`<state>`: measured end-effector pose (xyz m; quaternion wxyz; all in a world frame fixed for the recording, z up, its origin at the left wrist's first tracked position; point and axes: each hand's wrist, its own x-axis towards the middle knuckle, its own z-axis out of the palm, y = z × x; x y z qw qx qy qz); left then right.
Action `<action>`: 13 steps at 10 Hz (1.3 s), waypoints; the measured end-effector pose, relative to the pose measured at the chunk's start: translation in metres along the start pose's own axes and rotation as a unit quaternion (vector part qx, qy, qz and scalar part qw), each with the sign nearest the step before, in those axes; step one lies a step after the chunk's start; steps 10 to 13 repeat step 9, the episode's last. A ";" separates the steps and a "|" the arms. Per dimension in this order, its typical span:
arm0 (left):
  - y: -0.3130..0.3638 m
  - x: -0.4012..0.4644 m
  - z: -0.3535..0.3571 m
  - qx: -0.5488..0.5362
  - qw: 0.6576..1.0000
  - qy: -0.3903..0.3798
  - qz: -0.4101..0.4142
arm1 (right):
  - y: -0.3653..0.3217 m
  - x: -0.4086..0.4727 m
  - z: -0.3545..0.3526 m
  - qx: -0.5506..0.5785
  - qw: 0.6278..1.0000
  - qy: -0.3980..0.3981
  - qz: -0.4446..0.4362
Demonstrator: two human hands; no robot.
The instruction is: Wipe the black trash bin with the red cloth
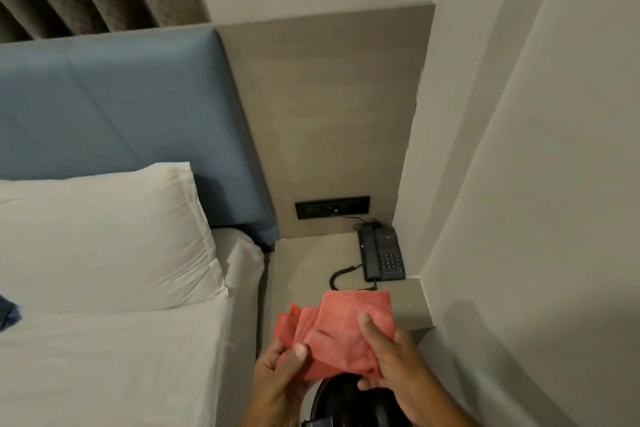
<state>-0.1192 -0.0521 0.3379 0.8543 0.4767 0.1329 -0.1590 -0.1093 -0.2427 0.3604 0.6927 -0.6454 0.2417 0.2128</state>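
The cloth [341,333] is soft, matt, fuzzy fabric. The bin [346,402] is glossy black plastic. The phone [381,253] is matt plastic; the headboard [121,107] smooth padded upholstery.

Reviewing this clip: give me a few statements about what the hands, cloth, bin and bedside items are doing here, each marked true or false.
1. Both the left hand and the right hand grip the crumpled red cloth. True.
2. The dark corded desk telephone lies on the bed. False: it sits on the grey bedside shelf, by the wall.
3. The round black trash bin is below the hands, at the frame's bottom edge. True.
4. The cloth is spread flat on the white pillow. False: it is held up over the bin.
5. The telephone's handset is off its cradle. False: it rests on the base.
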 end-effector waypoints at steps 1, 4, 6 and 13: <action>-0.010 0.028 -0.006 0.030 0.994 0.100 -0.006 | 0.001 0.040 0.004 -0.112 0.994 0.012 -0.003; -0.071 0.160 -0.101 0.256 0.943 0.209 -0.035 | 0.073 0.196 0.028 -0.168 0.985 0.040 0.007; -0.110 0.242 -0.167 0.336 0.937 0.076 -0.063 | 0.147 0.297 0.059 -0.210 0.975 0.075 -0.012; -0.119 0.278 -0.196 0.388 0.906 0.060 -0.159 | 0.175 0.345 0.078 -0.221 0.973 0.049 0.052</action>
